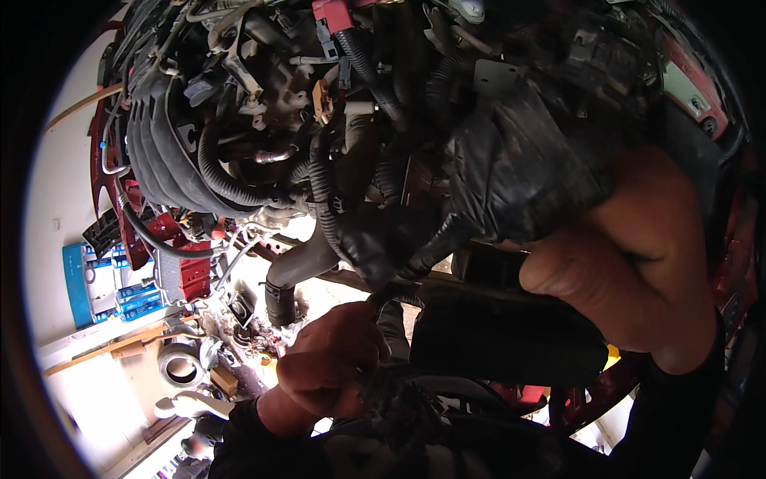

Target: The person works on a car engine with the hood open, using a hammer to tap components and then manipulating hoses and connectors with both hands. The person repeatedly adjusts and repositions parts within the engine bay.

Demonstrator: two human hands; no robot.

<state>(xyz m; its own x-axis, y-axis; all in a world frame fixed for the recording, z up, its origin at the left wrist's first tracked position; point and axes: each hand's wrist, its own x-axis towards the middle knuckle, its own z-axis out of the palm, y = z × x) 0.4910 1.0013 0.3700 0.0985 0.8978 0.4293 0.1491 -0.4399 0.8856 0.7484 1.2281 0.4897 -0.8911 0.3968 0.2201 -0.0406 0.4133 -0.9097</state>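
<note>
blue boxes [132, 299] | stacked at far left, below engine | rectangular, blue with white patches

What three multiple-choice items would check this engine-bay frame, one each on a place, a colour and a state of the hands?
1. Where is the left hand?
A. Low in the picture, under the black wrapped wiring bundle
B. On the blue boxes at the far left
C. On the tyre on the floor

2. What colour is the connector cover at the top of the engine?
A. Green
B. Red
C. White

3. How is the right hand set?
A. Flat and open on the floor
B. Out of view
C. Curled against a black tape-wrapped part

Answers: 1 A, the fist sits just below the bundle's lower end and seems to grip a strand of it. 2 B, the cover is plainly red against the dark hoses. 3 C, its thumb and fingers bend around the part's lower right edge.
</note>
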